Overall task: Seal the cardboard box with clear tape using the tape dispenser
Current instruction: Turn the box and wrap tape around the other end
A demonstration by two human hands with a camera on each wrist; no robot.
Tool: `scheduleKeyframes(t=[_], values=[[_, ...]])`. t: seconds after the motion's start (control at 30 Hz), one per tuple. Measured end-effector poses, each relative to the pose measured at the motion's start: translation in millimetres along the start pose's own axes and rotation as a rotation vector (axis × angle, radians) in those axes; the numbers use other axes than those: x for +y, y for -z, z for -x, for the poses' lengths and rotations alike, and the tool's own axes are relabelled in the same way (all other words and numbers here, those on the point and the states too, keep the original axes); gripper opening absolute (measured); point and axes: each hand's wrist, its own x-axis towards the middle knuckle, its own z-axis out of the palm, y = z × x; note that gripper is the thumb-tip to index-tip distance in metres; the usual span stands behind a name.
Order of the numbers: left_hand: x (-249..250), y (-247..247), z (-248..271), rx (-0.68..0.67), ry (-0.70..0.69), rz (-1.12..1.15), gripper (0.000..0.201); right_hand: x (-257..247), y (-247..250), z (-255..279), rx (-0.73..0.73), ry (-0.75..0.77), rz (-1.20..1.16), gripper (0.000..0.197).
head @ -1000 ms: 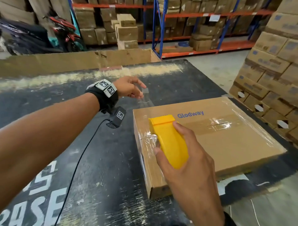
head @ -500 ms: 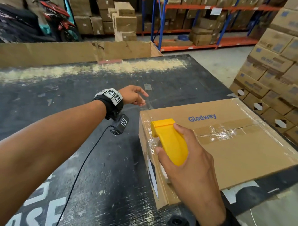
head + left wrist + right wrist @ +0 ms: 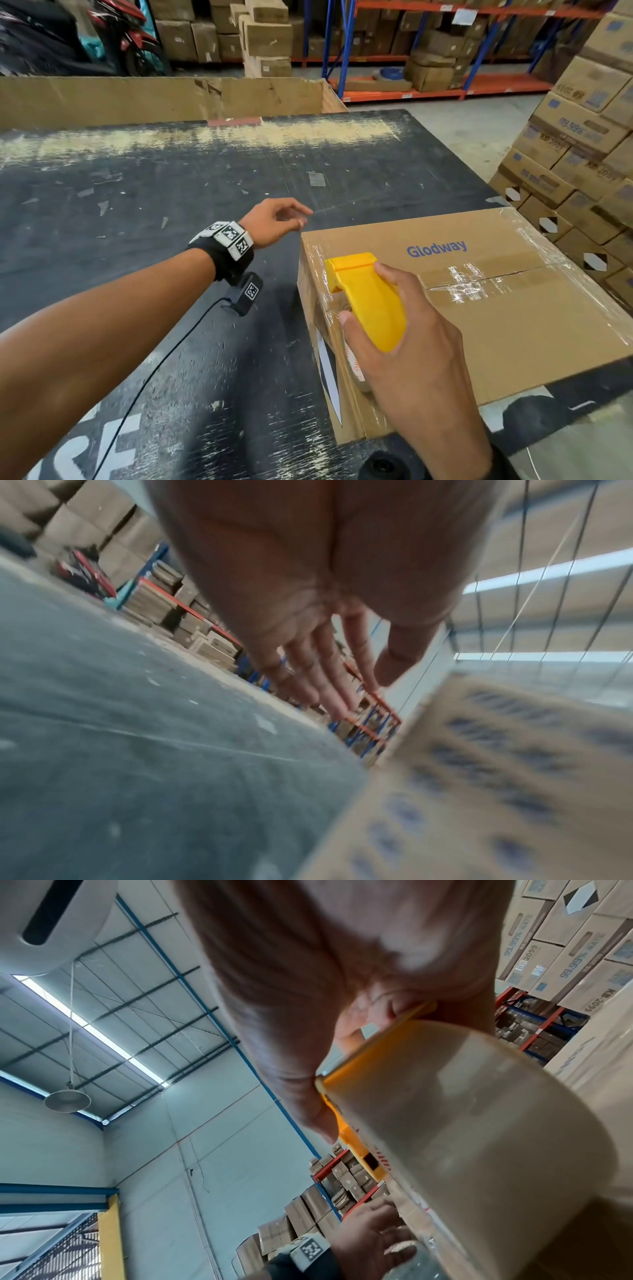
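A flat cardboard box (image 3: 513,325) printed "Glodway" lies on the black table (image 3: 171,205), with shiny clear tape along its centre seam (image 3: 479,281) and wrinkled tape over its left edge. My right hand (image 3: 362,294) grips the yellow tape dispenser (image 3: 376,315) at that left edge. The right wrist view shows the tape roll (image 3: 479,1123) held in the yellow frame (image 3: 346,1069). My left hand (image 3: 301,219) hovers just left of the box's far left corner. Its fingers (image 3: 329,685) are loosely extended, the thumb is apart, and it holds nothing I can see.
Stacked cartons (image 3: 582,137) rise close on the right, beyond the table's edge. A low cardboard wall (image 3: 171,99) borders the table's far side. A scrap of tape (image 3: 317,179) sticks to the table. Shelving racks (image 3: 428,51) with boxes stand behind.
My left hand dropped closer to the box's far left corner, and the clear strip it pinched a second ago no longer shows. The right hand keeps the dispenser at the left edge.
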Motion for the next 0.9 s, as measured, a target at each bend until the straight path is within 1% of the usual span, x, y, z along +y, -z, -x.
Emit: scheduleKeyframes(t=[0.07, 0.13, 0.2, 0.37, 0.47, 0.63, 0.8, 0.9], values=[[11, -5, 18, 0.081, -0.130, 0.086, 0.023, -1, 0, 0, 0.004, 0.004, 0.006, 0.060], [21, -15, 36, 0.116, -0.236, 0.039, 0.021, -2, -1, 0, 0.011, 0.009, 0.010, 0.061], [23, -26, 50, 0.127, -0.288, -0.006, 0.020, -2, -1, 1, 0.020, 0.018, 0.013, 0.060], [13, -44, 58, 0.174, -0.288, 0.004, 0.024, -2, -2, 1, 0.044, 0.057, 0.019, 0.059], [12, -48, 58, 0.173, -0.300, -0.032, 0.029, -3, -3, 0, 0.054, 0.077, 0.023, 0.057], [15, -48, 60, 0.170, -0.310, -0.105, 0.030, -3, 0, 7, 0.036, 0.083, 0.046, 0.060], [15, -50, 60, 0.164, -0.306, -0.143, 0.033, 10, 14, 50, -0.019, 0.053, 0.018, 0.062], [12, -54, 59, 0.187, -0.297, -0.114, 0.033, 26, 28, 90, -0.029, 0.027, 0.052, 0.067]])
